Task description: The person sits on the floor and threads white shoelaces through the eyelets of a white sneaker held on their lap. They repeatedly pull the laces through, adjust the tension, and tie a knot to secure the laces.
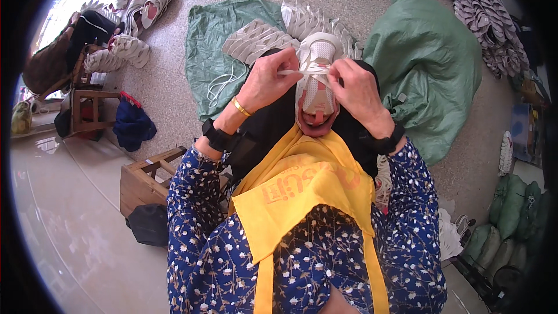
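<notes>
A white and pink shoe upper [319, 94] rests on my lap, its toe pointing away from me. Across its middle runs a white shoelace [314, 72], drawn out sideways between my two hands. My left hand [272, 75], with a gold bracelet at the wrist, pinches the lace on the left of the shoe. On the right side my right hand [352, 84] has its fingers closed on the lace close to the shoe. Just beyond lie several stacked shoe uppers [256, 42] on a green sack. Loose white laces [224, 87] lie on that sack, left of my left hand.
A full green sack [427, 64] stands at the right. More shoe uppers [491, 20] are heaped at the far right, others [156, 1] at the far left. A wooden stool [136, 183] is by my left side. A yellow apron [302, 180] covers my lap.
</notes>
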Demonstrator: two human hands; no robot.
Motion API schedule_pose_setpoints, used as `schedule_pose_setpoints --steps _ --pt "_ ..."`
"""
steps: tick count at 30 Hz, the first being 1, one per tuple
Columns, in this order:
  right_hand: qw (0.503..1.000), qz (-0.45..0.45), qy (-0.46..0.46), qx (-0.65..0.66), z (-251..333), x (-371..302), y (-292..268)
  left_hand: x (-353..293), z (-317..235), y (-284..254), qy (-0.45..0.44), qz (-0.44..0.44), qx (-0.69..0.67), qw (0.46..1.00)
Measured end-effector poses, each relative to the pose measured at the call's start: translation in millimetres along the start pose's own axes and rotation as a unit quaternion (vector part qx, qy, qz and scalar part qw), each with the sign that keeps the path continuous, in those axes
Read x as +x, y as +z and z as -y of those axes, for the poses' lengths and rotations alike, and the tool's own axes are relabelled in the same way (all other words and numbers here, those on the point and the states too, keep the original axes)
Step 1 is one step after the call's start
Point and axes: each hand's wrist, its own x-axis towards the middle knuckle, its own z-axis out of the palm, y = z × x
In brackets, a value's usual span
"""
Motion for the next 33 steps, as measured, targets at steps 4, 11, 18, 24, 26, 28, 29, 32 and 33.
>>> schedule_pose_setpoints --steps 4,11,18,24,26,28,29,32,33 --pt "0.997 0.03 0.059 0.05 9 -23 -12 -13 11 -3 0.048 0.016 0.034 0.998" --pt "0.997 0.021 0.057 0.048 10 -47 -17 -22 6 -2 0.084 -0.003 0.143 0.986" --pt "0.996 0.015 0.077 0.052 11 -30 -31 -17 8 -3 0.145 -0.056 0.185 0.971" --pt "0.998 -0.033 0.041 0.016 -17 -45 -31 -25 10 -3 0.125 -0.051 0.207 0.969" --pt "0.997 -0.035 0.062 0.006 -17 -54 -36 -32 14 -7 0.114 -0.046 0.217 0.968" --pt "0.996 -0.036 0.083 -0.011 -20 -65 -46 -41 20 -17 0.08 -0.034 0.23 0.969" --pt "0.995 -0.038 0.094 -0.022 -25 -73 -53 -46 24 -23 0.063 -0.027 0.235 0.969" --pt "0.989 -0.043 0.128 -0.059 -49 -99 -75 -64 42 -42 0.026 -0.056 0.236 0.97" --pt "0.986 -0.047 0.14 -0.071 -56 -109 -82 -70 51 -49 0.008 -0.063 0.232 0.971"
